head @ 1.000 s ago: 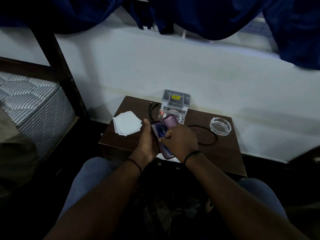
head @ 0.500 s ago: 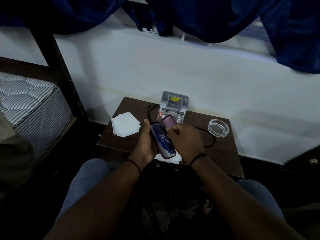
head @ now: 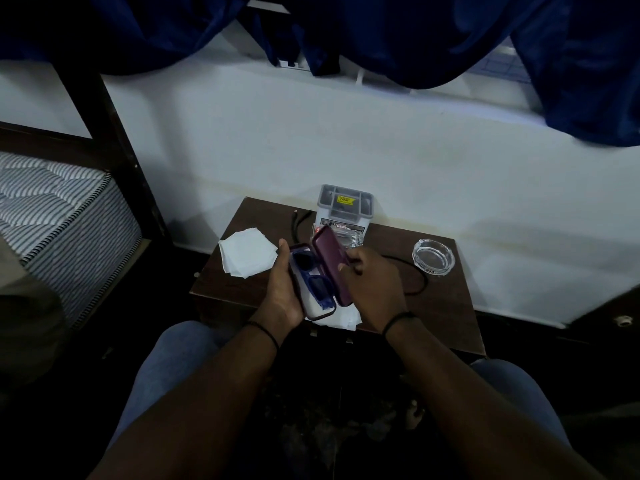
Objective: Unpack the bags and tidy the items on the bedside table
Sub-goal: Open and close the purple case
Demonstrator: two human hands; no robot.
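Item, left to right: folded tissues (head: 247, 251) on worktop (head: 446, 306). Left hand (head: 284, 292), grip curled under glasses case (head: 313, 299), held above the near edge. Case long axis runs away from the person; glasses (head: 311, 277) inside. Right hand (head: 372, 282) pinches raised lid (head: 330, 263), hinge on its side. Glass ashtray (head: 433, 259) far right.

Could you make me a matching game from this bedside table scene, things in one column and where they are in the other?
Things:
1. glasses case
2. glass ashtray
3. white tissues
4. grey organiser box

Places:
A. table's right side
B. back edge by the wall
C. held open in both hands
D. table's left side

Pairs: 1-C, 2-A, 3-D, 4-B
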